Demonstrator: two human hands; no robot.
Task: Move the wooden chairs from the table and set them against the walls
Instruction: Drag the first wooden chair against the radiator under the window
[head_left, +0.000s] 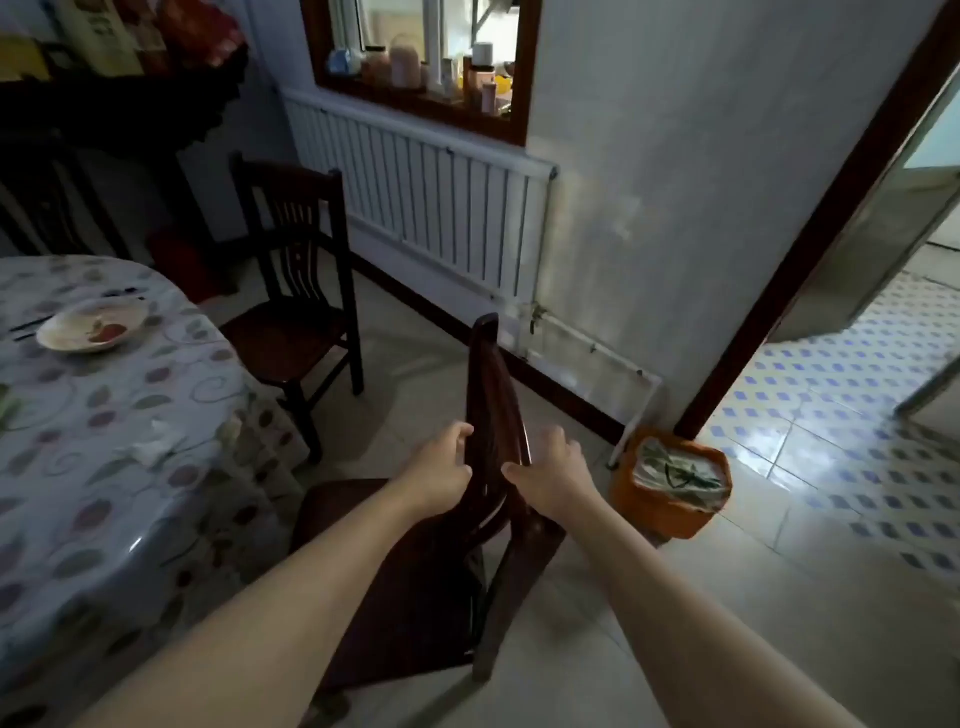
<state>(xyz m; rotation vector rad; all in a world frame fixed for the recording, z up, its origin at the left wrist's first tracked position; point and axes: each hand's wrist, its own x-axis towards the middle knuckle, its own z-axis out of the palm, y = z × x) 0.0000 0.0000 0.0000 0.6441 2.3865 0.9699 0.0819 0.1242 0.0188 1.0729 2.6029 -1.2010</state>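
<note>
Head: orange bin (670, 499) & 2nd chair (296, 291) nearby.

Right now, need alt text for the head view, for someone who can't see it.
Both hands, left hand and right hand, grip the backrest of a dark wooden chair beside a table with a patterned tablecloth. A second wooden chair stands between the table and a white radiator; an orange waste bin sits by the open doorway.

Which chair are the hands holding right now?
The near chair, gripped at its backrest by both hands, left and right. The far chair stands untouched beside the table.
</note>
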